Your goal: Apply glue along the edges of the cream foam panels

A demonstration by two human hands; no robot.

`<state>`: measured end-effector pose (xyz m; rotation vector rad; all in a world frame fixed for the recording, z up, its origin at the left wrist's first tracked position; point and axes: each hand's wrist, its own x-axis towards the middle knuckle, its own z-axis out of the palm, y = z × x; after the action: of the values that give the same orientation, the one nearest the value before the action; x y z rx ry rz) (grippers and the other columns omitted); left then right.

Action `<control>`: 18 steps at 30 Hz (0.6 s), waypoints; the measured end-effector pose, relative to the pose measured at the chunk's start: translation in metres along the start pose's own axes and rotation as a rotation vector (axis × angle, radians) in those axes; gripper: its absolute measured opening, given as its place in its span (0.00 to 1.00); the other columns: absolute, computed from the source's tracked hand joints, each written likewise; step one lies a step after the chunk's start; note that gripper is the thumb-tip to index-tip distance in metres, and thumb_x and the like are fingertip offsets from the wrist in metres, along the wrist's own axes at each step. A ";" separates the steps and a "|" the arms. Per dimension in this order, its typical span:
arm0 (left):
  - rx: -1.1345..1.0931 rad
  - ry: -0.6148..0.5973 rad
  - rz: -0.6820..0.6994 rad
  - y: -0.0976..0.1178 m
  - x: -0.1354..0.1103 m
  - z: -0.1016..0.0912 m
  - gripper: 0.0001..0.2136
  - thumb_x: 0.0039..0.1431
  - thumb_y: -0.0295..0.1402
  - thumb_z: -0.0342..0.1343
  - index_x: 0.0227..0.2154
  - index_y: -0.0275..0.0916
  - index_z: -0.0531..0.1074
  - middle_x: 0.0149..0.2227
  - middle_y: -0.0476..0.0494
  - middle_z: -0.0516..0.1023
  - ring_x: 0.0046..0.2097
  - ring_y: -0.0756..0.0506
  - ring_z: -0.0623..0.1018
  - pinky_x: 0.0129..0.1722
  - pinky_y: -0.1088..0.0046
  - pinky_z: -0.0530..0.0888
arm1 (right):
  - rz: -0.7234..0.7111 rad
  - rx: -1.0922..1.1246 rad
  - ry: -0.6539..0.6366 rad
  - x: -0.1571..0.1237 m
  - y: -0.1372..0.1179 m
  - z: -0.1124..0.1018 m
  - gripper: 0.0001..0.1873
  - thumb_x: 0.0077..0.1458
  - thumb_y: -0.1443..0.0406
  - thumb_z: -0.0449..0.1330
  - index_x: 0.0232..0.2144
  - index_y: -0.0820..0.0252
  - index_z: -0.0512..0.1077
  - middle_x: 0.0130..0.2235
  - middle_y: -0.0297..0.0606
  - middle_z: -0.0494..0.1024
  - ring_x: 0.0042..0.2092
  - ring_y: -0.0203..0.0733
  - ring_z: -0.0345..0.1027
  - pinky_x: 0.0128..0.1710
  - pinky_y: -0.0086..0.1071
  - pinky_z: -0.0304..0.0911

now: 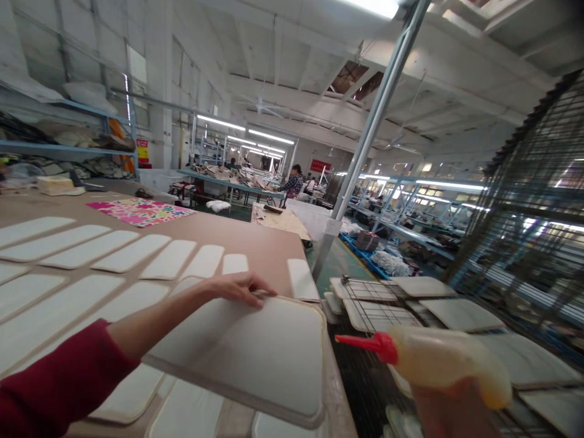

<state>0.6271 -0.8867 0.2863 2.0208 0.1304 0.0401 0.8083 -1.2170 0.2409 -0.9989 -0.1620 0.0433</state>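
My left hand [241,288], in a dark red sleeve, pinches the far edge of a white rounded panel [255,353] with a yellowish rim. The panel is tilted, its near part over other white panels on the brown table. On the right, my right hand [456,410] is wrapped round a squeeze bottle [442,359] of yellowish liquid, seen from beneath. The bottle lies sideways, and its red nozzle [365,342] points left toward the panel's right edge, apart from it. Motion blurs the right hand a little.
Several white panels [132,249] lie in rows across the brown table [269,243]. A pink flowered sheet [141,211] lies farther back. To the right, wire racks [365,291] carry more panels, beside a slanting metal post [360,164]. A person [292,182] stands in the distance.
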 end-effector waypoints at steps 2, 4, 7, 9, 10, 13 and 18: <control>-0.011 -0.014 -0.010 0.000 -0.007 -0.004 0.21 0.41 0.37 0.64 0.42 0.39 0.78 0.29 0.52 0.75 0.31 0.50 0.67 0.29 0.79 0.60 | 0.040 0.041 0.040 0.006 0.000 0.007 0.36 0.36 0.53 0.69 0.49 0.54 0.67 0.58 0.37 0.62 0.61 0.52 0.48 0.62 0.49 0.39; -0.018 -0.031 -0.021 -0.001 -0.012 -0.007 0.21 0.41 0.37 0.65 0.42 0.40 0.78 0.30 0.52 0.76 0.32 0.48 0.69 0.30 0.79 0.62 | 0.058 0.046 -0.001 0.006 0.000 0.015 0.39 0.32 0.55 0.70 0.49 0.53 0.67 0.58 0.36 0.62 0.61 0.54 0.48 0.63 0.51 0.36; -0.043 -0.063 -0.034 0.000 -0.017 -0.009 0.21 0.41 0.37 0.65 0.42 0.41 0.78 0.31 0.51 0.77 0.33 0.47 0.70 0.30 0.78 0.63 | 0.020 0.020 -0.088 0.005 -0.001 0.025 0.41 0.29 0.56 0.72 0.49 0.54 0.67 0.58 0.39 0.63 0.60 0.56 0.51 0.62 0.55 0.36; -0.065 -0.081 -0.035 0.003 -0.019 -0.009 0.21 0.41 0.37 0.65 0.43 0.40 0.77 0.30 0.50 0.77 0.32 0.47 0.71 0.30 0.78 0.64 | 0.001 0.007 -0.125 0.005 -0.002 0.027 0.43 0.27 0.55 0.72 0.50 0.55 0.67 0.56 0.42 0.65 0.59 0.58 0.52 0.61 0.57 0.36; -0.075 -0.086 -0.034 0.005 -0.020 -0.009 0.22 0.42 0.37 0.65 0.43 0.40 0.77 0.30 0.50 0.77 0.32 0.47 0.71 0.29 0.78 0.64 | 0.009 0.001 -0.126 0.006 -0.001 0.026 0.43 0.27 0.55 0.72 0.49 0.55 0.67 0.56 0.42 0.65 0.58 0.59 0.53 0.61 0.58 0.36; -0.096 -0.090 -0.032 0.010 -0.022 -0.009 0.21 0.43 0.36 0.64 0.44 0.39 0.77 0.30 0.50 0.77 0.31 0.48 0.70 0.29 0.78 0.64 | 0.060 -0.007 -0.079 0.008 0.004 0.018 0.39 0.29 0.55 0.71 0.48 0.52 0.68 0.55 0.39 0.66 0.58 0.56 0.55 0.60 0.56 0.40; -0.153 -0.079 -0.052 0.013 -0.023 -0.009 0.21 0.43 0.34 0.64 0.44 0.38 0.77 0.30 0.49 0.77 0.30 0.49 0.71 0.29 0.79 0.65 | 0.102 -0.039 -0.048 0.006 0.009 0.007 0.35 0.26 0.54 0.71 0.42 0.54 0.71 0.52 0.40 0.69 0.54 0.55 0.60 0.59 0.51 0.47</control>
<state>0.6040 -0.8873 0.3027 1.8630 0.1260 -0.0616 0.8138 -1.2055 0.2376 -1.0447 -0.1559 0.1578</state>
